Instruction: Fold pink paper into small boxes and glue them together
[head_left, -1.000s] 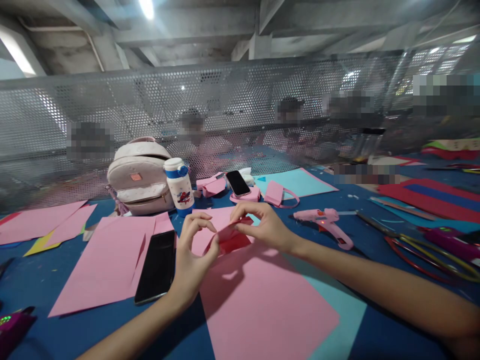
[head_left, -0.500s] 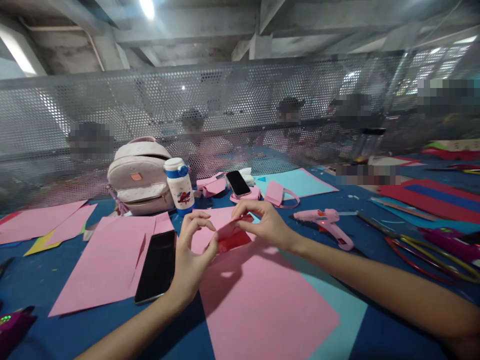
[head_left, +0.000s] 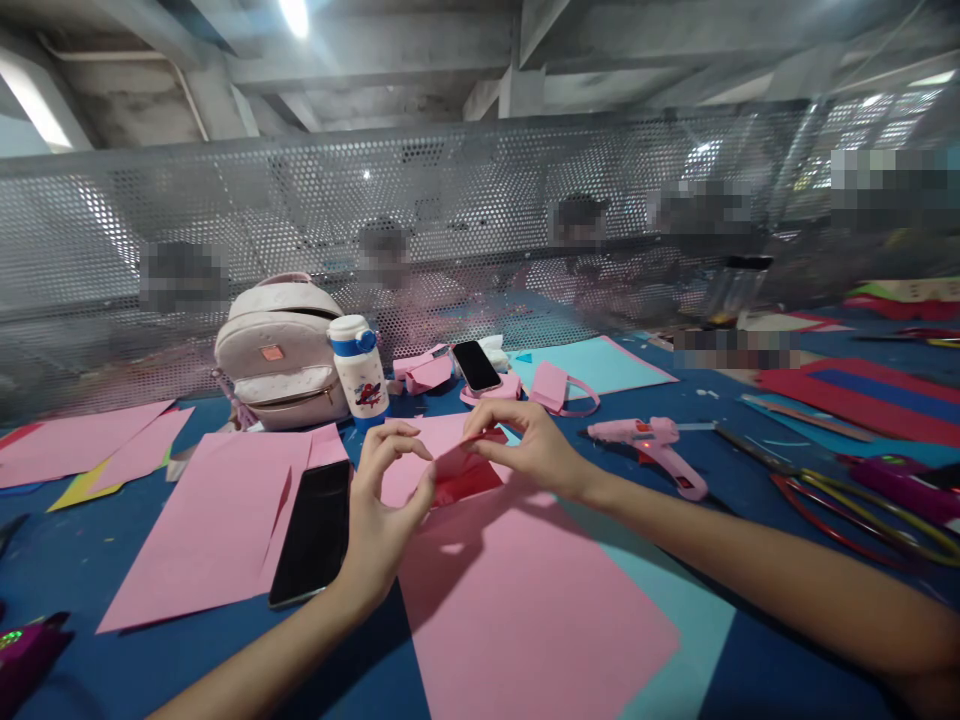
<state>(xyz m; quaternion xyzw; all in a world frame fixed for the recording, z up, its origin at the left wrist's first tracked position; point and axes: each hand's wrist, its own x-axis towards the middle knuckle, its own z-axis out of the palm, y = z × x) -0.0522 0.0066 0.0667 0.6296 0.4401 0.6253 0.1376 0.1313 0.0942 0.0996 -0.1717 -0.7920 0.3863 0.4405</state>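
My left hand (head_left: 390,500) pinches the left edge of a small folded paper piece (head_left: 466,482), pink on its upper part and red below. At the piece's upper right, my right hand (head_left: 525,445) grips it between thumb and fingers. The paper is held just over a large pink sheet (head_left: 540,610), which overlaps a light blue sheet (head_left: 675,620). A black phone (head_left: 311,535) lies to the left of my left hand. Right of my right hand rests a pink hot glue gun (head_left: 649,445) with a small light on.
A white backpack (head_left: 281,350) and a white-and-blue bottle (head_left: 360,375) stand at the back. Scissors (head_left: 847,500) and red card (head_left: 892,400) lie on the right. Pink sheets (head_left: 210,520) cover the left. People show behind a perforated metal screen (head_left: 465,190).
Almost nothing differs. Both hands keep the same pinch on the folded paper, and the things on the table stay where they were.
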